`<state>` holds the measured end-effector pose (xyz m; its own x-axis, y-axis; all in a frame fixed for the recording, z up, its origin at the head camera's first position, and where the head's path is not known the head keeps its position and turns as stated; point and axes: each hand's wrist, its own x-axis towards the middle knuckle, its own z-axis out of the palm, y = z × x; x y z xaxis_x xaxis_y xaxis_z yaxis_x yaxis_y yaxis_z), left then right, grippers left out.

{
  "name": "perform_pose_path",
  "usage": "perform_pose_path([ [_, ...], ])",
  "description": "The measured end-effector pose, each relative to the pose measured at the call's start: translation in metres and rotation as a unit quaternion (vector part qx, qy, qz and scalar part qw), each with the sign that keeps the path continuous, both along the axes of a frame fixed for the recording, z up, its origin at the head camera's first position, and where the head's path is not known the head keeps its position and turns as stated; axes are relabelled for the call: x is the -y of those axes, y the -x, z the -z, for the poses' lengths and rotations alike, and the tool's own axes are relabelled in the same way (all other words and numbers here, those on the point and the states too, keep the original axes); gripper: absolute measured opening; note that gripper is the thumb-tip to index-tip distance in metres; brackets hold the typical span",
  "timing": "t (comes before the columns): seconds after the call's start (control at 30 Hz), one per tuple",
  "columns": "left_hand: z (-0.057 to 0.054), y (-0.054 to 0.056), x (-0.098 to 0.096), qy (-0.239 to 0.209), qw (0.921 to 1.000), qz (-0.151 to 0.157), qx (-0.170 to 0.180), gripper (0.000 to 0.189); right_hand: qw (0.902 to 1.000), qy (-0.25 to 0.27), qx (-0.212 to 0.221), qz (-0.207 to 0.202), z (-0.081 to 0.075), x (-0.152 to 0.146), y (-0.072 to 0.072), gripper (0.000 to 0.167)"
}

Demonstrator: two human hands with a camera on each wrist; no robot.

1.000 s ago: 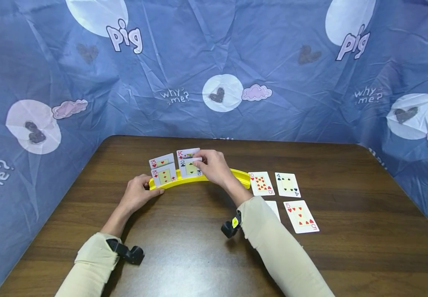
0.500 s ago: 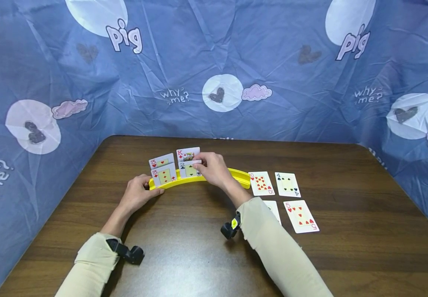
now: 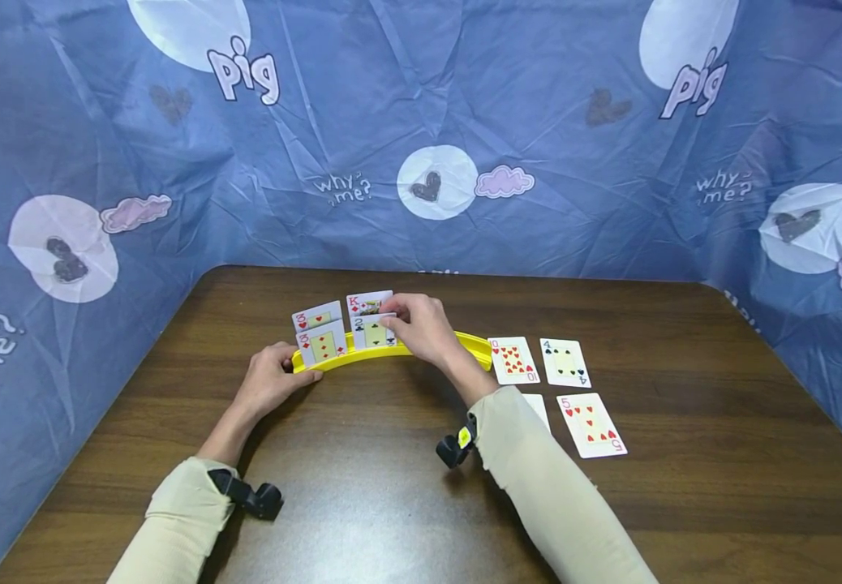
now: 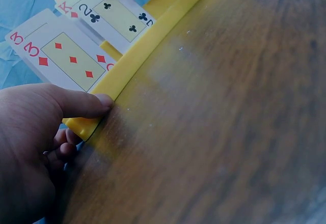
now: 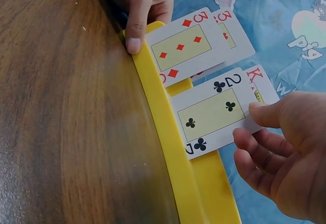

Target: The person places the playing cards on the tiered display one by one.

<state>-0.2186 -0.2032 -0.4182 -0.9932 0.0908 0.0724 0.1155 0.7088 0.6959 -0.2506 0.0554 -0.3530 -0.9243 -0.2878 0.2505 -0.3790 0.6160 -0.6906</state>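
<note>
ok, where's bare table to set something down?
Free: table between the forearms, in front of the yellow card holder; also right of the four of spades and five of hearts. Crowded: holder's left and middle, with four cards and both hands.

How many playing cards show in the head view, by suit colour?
Red: 5 (three of hearts, three of diamonds, king of diamonds, ten of hearts, five of hearts)
Black: 2 (two of clubs, four of spades)
Suit cannot be read: 1 (card partly behind the right sleeve)
Total: 8 cards in view
</note>
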Motion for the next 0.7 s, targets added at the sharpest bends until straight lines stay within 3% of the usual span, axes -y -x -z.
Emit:
perform_pose_path([
  [0.7,-0.002,-0.001,0.000,0.002,0.9999,-0.002,0.016,0.038,0.9998,0.017,-0.005,0.008,-0.026,-0.025,-0.004,0.014],
])
